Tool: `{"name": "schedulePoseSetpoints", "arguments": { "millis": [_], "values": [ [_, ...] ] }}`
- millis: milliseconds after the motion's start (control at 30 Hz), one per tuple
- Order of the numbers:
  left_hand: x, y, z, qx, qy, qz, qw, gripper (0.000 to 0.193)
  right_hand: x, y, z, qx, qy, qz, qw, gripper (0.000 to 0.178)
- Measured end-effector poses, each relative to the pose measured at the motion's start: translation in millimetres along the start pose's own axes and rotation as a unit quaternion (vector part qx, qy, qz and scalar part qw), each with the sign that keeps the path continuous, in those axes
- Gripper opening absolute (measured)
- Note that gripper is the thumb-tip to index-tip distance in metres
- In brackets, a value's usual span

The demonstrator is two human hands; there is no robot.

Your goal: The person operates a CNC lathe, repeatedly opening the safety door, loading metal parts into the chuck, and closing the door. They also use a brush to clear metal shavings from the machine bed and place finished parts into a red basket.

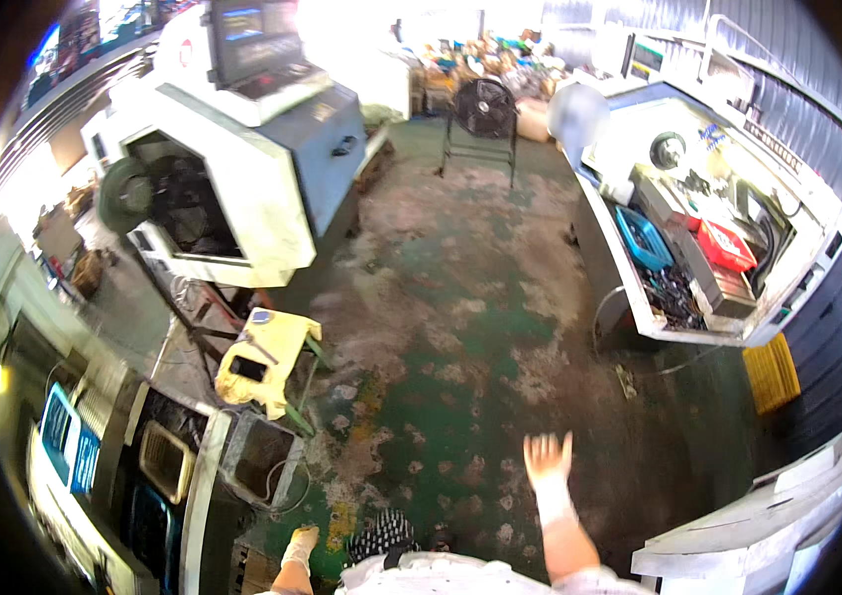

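My right hand (pixel 548 462) is held out over the worn green floor, fingers apart and nothing in it. White material wraps its palm and wrist. Lower down, my left hand (pixel 300 547) hangs by my side, with similar pale material at the wrist. Its fingers are small and blurred, so their pose is unclear. Between the hands, a dark shoe or patterned cloth (pixel 382 534) shows at the lower edge. Closest to my left hand stands a grey open bin (pixel 260 461) with a hose or cord hanging over it.
A yellow-covered stool (pixel 277 347) carries tools at the left. Behind it stands a white and blue machine (pixel 282 188). Another open machine (pixel 639 297) at the right holds a blue basket (pixel 643 238) and a red basket (pixel 724 245). A floor fan (pixel 485 107) stands far ahead.
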State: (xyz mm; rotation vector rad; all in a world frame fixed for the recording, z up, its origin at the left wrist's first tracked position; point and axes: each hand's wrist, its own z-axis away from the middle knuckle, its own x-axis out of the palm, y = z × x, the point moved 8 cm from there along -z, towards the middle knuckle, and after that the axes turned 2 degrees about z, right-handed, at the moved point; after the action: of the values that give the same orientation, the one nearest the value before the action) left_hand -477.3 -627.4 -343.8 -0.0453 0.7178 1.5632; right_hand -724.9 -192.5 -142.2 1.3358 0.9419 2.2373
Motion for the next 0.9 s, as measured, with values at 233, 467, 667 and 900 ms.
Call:
{"name": "schedulePoseSetpoints", "arguments": {
  "millis": [233,467,667,900],
  "values": [
    [-23.0,86.9,-19.6,-0.094,0.041,0.068,0.992,0.027,225.0,216.6,-137.4,0.019,-0.367,0.427,0.826,0.05],
    [-4.9,357.7,-142.5,0.054,0.008,-0.045,0.998,0.027,293.0,223.8,-227.4,-0.041,-0.372,0.403,0.835,0.05],
    [96.4,688.5,-184.1,0.339,-0.03,-0.127,0.931,0.026,346.4,104.7,-264.2,-0.251,-0.284,0.514,0.77,0.038],
    [274.7,880.8,-116.0,0.484,-0.11,-0.182,0.849,0.03,324.8,-87.4,-287.5,-0.438,-0.078,0.405,0.799,0.027]
  ]
}}
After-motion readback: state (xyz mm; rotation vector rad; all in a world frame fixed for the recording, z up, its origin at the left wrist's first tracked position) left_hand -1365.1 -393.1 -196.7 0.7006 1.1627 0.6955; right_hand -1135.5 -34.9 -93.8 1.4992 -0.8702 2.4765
